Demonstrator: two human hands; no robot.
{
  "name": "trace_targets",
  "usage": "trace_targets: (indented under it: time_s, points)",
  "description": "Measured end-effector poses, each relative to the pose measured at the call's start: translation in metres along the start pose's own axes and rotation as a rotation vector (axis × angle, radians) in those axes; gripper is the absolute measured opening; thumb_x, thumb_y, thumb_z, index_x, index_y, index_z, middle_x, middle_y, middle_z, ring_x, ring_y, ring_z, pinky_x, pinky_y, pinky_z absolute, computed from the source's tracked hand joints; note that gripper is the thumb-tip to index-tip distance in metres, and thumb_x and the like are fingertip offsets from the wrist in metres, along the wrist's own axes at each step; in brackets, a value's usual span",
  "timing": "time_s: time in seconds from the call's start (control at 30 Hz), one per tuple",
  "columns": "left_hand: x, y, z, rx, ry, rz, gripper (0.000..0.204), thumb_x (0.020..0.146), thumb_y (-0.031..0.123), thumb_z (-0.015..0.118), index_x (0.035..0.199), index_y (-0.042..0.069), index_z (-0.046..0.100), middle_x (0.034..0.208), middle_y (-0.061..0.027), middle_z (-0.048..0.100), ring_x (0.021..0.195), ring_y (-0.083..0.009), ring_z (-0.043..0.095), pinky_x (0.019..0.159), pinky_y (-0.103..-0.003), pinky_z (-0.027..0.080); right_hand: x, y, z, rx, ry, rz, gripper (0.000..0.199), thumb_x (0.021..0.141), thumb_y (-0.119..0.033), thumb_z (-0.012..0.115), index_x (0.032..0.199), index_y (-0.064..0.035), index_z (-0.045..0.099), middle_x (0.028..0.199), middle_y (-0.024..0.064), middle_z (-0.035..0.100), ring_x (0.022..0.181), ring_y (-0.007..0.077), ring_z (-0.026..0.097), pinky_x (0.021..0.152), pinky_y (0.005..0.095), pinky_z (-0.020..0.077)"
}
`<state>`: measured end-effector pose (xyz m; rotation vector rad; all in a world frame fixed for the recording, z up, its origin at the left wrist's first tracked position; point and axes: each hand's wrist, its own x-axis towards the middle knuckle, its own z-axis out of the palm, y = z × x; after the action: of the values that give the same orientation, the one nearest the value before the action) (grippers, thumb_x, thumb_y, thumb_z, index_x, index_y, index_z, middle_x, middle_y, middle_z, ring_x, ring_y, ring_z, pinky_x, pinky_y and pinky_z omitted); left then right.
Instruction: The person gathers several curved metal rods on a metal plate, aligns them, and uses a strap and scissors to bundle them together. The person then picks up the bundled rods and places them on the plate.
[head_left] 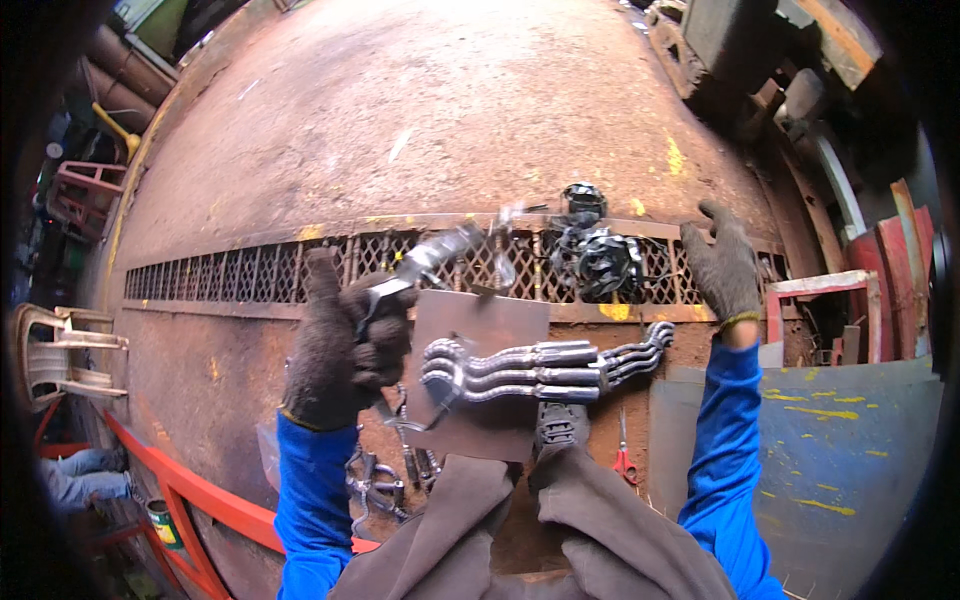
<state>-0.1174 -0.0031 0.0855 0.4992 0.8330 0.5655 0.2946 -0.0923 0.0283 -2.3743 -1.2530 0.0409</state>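
Note:
My left hand (345, 345), in a dark knit glove, is closed around a shiny silver strip-like piece (432, 258), blurred at its far end. I cannot make out its exact kind. My right hand (727, 262), gloved too, is held out with its fingers apart and nothing in it, above the floor grate's right part. Between my hands lies a cluster of shiny bent metal pipes (525, 370), partly over a flat brown sheet (480, 325) by my shoe (562, 424). Bundles in crumpled black wrapping (608, 264) rest on the grate, nearer my right hand.
A metal floor grate (220, 272) runs across in front of me. Red-handled scissors (624, 462) lie right of my shoe. More bent pipes (380, 487) lie by my left leg. A red rail (215, 492) and plastic chair (65, 355) stand left; a grey panel (830, 460) lies right.

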Motion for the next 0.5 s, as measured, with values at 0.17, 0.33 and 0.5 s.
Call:
trace_targets:
  time_s: [0.17,0.33,0.5]
  points:
    - [-0.006,-0.003,0.020,0.161,0.042,-0.076,0.046,0.104,0.051,0.055,0.106,0.006,0.065,0.066,0.0066,0.045,0.048,-0.0033,0.037,0.041,-0.020,0.026,-0.048,-0.100,-0.001,0.827,-0.065,-0.426,0.070,0.081,-0.034,0.082,0.142,-0.0094,0.057,0.149,0.0239,0.051,0.132,0.0406,0.055,0.113,0.0465,0.0433]
    - [0.006,-0.031,0.041,0.954,-0.053,0.523,0.027,0.103,0.033,0.061,0.112,0.007,0.065,0.076,0.0028,0.056,0.061,-0.0073,0.051,0.052,-0.023,0.039,-0.038,-0.140,-0.016,0.586,-0.323,-0.997,0.056,0.079,-0.014,0.082,0.132,-0.0111,0.065,0.135,0.0183,0.062,0.132,0.0372,0.053,0.111,0.0454,0.0428]
    - [-0.006,-0.032,0.015,1.140,-0.258,0.648,0.025,0.103,0.021,0.059,0.117,0.002,0.064,0.073,0.0026,0.055,0.058,-0.0067,0.051,0.049,-0.024,0.037,-0.028,-0.084,-0.010,1.228,-0.709,-0.368,0.024,0.099,-0.011,0.064,0.121,-0.0018,0.068,0.107,0.0081,0.074,0.096,0.0144,0.069,0.085,0.0307,0.0561]
